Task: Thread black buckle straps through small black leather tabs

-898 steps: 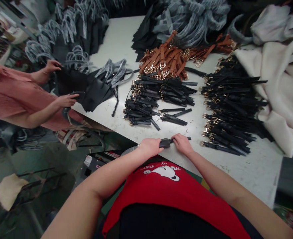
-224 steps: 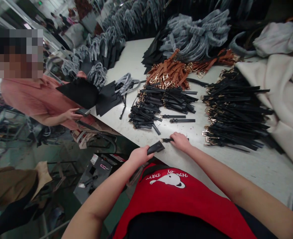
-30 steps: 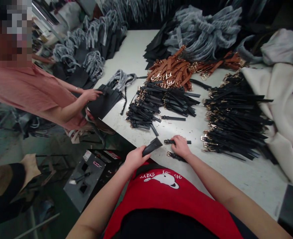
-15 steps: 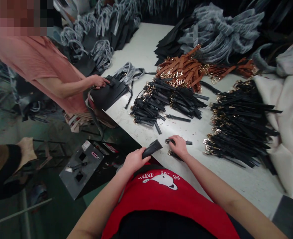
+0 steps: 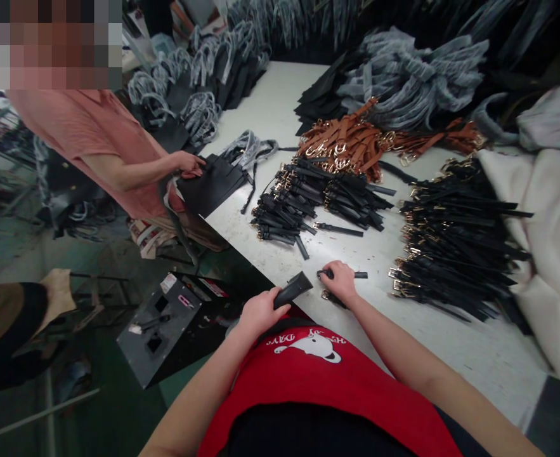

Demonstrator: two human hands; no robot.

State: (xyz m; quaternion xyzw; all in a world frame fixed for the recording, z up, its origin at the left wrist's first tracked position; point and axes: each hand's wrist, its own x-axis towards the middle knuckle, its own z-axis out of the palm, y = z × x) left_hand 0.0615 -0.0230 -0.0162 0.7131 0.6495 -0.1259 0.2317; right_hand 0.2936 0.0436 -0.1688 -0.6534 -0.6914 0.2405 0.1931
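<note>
My left hand is closed round a black tool with a flared flat head, held at the near edge of the white table. My right hand presses down on a short black strap lying on the table, its fingers curled over the buckle end. A second black strap lies partly under that hand's wrist. One loose black strap lies further back.
Heaps of black buckled straps, brown straps and grey wrapped handles cover the table's back. A cream cloth lies at right. A person in a pink top handles black pieces at left. A grey machine stands below.
The view has shifted a little. Both my hands stay where they were, the left on the tool and the right on the strap. The other person's hand stays on the black pieces.
</note>
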